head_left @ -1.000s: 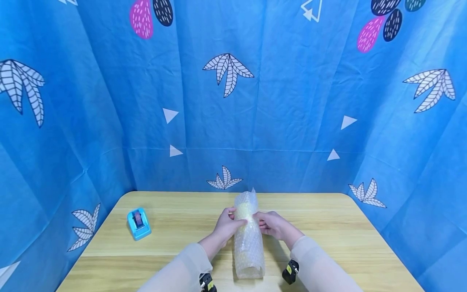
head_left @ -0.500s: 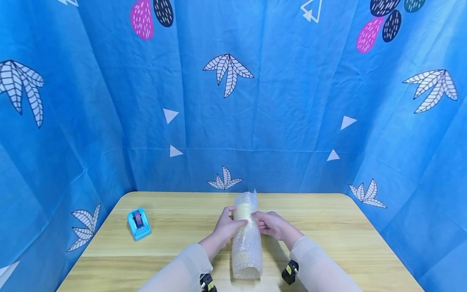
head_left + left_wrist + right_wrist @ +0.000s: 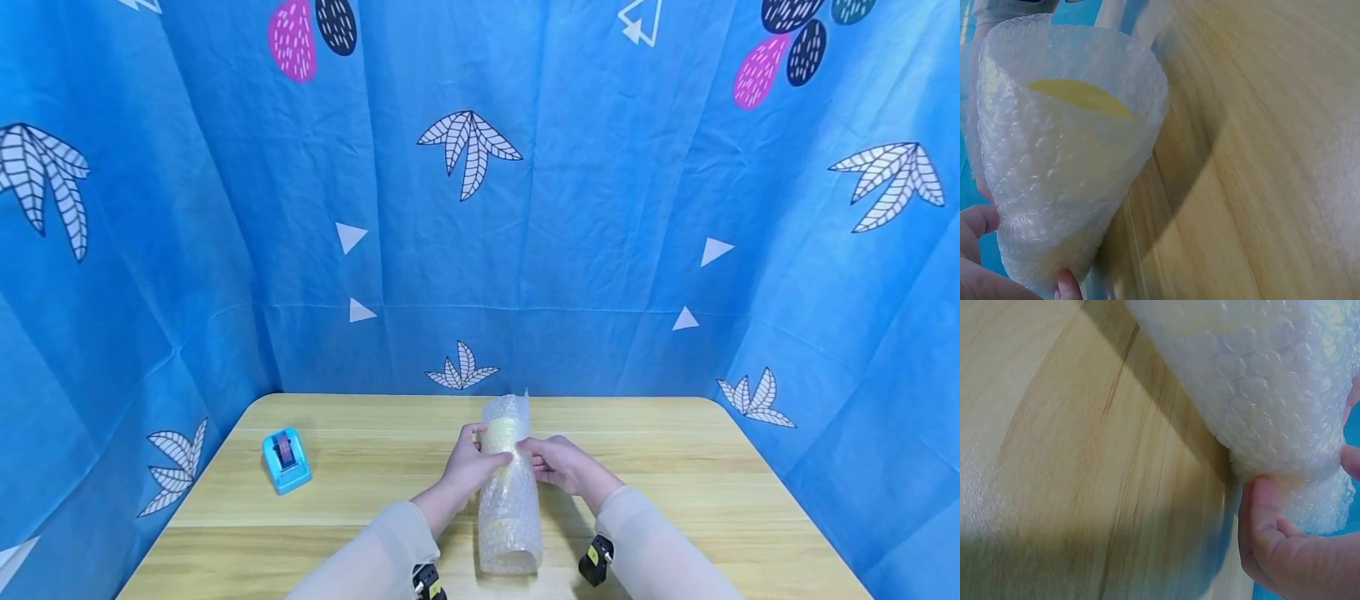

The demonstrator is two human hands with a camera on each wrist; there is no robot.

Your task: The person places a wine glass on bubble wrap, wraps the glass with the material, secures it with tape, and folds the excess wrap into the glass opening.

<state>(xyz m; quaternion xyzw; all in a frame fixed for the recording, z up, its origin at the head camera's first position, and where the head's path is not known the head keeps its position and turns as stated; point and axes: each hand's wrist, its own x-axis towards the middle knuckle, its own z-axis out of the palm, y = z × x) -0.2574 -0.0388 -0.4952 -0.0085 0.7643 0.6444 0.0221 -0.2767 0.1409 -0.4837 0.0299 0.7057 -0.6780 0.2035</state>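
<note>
A roll of clear bubble wrap lies lengthwise at the middle of the table, around something yellow that shows inside its near end in the left wrist view. My left hand grips the roll from the left, thumb on top and fingers down its side. From the right, my right hand holds it at about the same height, index finger on top and the other fingers against the side. In the right wrist view, its fingertips press into the bubble wrap.
A light blue tape dispenser with a roll of tape stands at the left of the wooden table. Blue patterned cloth hangs behind the table and along both sides.
The near end of the bubble wrap roll shifted slightly left, then a touch back. Both hands keep their grip in nearly the same place.
</note>
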